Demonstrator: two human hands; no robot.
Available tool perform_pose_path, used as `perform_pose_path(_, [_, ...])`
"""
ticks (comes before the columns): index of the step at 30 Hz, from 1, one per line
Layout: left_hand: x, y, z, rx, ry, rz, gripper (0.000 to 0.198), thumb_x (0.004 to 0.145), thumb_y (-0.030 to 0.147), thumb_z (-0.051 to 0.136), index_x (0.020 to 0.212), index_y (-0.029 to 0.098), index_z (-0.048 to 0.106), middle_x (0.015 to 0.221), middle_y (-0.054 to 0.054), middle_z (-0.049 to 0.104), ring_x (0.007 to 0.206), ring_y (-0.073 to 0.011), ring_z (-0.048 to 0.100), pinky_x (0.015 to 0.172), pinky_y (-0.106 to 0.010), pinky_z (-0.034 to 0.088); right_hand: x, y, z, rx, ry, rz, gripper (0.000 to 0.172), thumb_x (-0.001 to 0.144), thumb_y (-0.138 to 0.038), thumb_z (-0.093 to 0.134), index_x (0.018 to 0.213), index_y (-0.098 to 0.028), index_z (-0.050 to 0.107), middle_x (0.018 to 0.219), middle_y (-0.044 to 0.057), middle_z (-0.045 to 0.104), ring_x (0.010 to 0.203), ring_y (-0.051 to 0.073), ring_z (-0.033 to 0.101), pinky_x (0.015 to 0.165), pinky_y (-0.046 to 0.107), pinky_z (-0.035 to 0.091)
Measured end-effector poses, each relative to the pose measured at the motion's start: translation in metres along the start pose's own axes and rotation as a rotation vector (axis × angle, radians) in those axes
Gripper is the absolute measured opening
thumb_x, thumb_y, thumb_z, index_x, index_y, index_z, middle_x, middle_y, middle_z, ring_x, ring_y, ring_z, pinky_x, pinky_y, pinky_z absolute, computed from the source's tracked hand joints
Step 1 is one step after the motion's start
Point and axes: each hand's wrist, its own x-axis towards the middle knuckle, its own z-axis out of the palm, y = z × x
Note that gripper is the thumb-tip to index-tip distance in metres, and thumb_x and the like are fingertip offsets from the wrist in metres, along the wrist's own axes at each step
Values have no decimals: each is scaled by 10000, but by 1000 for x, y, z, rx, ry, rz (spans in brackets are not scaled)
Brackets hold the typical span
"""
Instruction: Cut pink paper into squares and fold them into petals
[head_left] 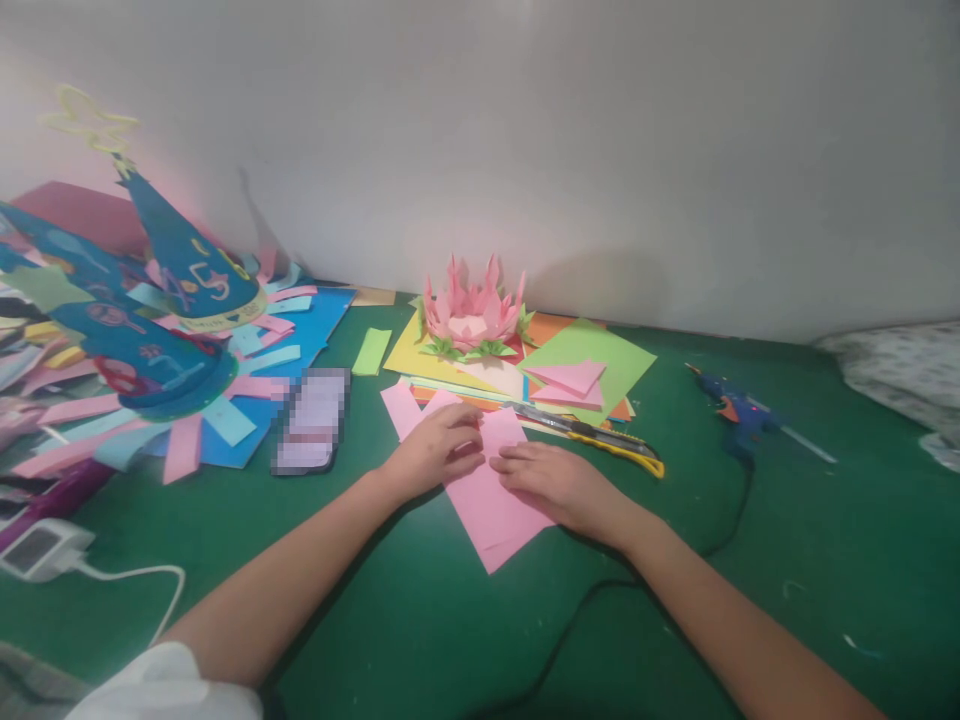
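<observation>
Two bare hands at a green table (360, 620), seen from my remote viewpoint. The pink sheet (487, 530) lies at the near middle, one corner pointing to the near side, beneath both hands. I see the left hand (439, 450) with its fingers bent down onto the paper; its thumb is hidden, so I cannot tell whether it pinches an edge. The right hand (559, 485) is spread flat, fingers close together, touching the sheet's right part. I judge that the two together steady the paper against the table.

Just far of the right hand lies a yellow cutter knife (619, 447), blade to the left, presumably within easy reach. Beyond it, folded pink pieces (566, 380) rest on a green sheet (622, 350). The pink paper flower (476, 315) stands on the stacked paper at the far middle, likely out of the hands' way. To the right, a blue glue gun (742, 410) lies apart from the paper, perhaps to spare it the hot nozzle. At left, I note a blurred phone (311, 420) beside blue paper hats (184, 260).
</observation>
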Motion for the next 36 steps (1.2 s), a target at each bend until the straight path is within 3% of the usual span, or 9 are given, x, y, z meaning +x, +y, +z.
perform_pose_path(15, [0, -3, 1, 25, -5, 6, 140, 801, 276, 600, 879, 160, 600, 1030, -98, 649, 963, -210, 584, 897, -387, 448, 1, -2, -3, 34, -38, 26, 275, 920, -140, 411, 1107, -191, 606, 1247, 50, 601, 1214, 191, 495, 1040, 395, 393])
perform_pose_path(36, [0, -3, 0, 122, -36, 9, 181, 821, 310, 579, 926, 171, 629, 1067, -92, 641, 988, -215, 586, 922, -403, 387, 0, -3, -1, 18, -20, 55, 258, 932, -164, 405, 1074, -179, 619, 1297, 66, 559, 1260, 206, 446, 1029, 408, 408])
